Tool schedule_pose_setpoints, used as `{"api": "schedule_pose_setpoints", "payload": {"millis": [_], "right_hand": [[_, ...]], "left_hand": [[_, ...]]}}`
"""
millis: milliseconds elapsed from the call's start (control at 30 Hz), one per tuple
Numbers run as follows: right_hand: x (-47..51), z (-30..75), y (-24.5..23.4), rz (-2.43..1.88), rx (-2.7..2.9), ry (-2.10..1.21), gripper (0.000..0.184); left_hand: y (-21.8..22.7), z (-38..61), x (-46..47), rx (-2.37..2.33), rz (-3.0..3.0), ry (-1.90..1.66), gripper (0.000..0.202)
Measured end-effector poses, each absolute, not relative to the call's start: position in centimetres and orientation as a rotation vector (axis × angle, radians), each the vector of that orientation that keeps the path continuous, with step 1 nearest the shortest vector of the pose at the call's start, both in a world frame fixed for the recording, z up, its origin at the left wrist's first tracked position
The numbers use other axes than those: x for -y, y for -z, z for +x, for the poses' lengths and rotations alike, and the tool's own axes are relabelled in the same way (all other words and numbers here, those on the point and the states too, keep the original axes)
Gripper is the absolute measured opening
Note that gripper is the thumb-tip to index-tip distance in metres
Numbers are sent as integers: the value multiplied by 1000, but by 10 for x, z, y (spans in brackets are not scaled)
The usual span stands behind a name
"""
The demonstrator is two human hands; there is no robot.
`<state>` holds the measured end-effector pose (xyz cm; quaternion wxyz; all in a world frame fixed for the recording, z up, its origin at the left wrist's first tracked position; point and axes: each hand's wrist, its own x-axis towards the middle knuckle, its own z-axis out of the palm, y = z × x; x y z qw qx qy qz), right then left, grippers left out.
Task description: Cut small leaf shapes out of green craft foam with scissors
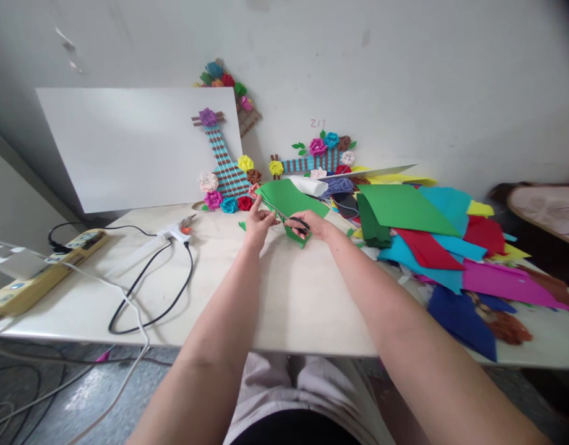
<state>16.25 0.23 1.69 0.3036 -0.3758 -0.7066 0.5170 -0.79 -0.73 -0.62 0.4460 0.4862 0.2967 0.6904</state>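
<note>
A green felt sheet is held up over the far middle of the table. My left hand pinches its left edge. My right hand is closed round black-handled scissors, whose blades sit in the green sheet. A small green offcut lies on the table just left of my left hand.
A pile of coloured felt sheets covers the table's right side. Flower-decorated guitar crafts and a white board lean on the wall. A glue gun, black cable and a power strip lie at the left.
</note>
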Motion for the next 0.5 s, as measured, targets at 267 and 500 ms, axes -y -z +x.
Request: {"api": "schedule_pose_setpoints", "payload": {"millis": [267,500], "right_hand": [[-3,167,-20,-955,1945,-1358,28],[-7,172,-21,-946,1999,-1367,29]], "left_hand": [[5,-12,10,-642,1192,-1653,95],[5,-15,11,-620,1219,-1605,88]]}}
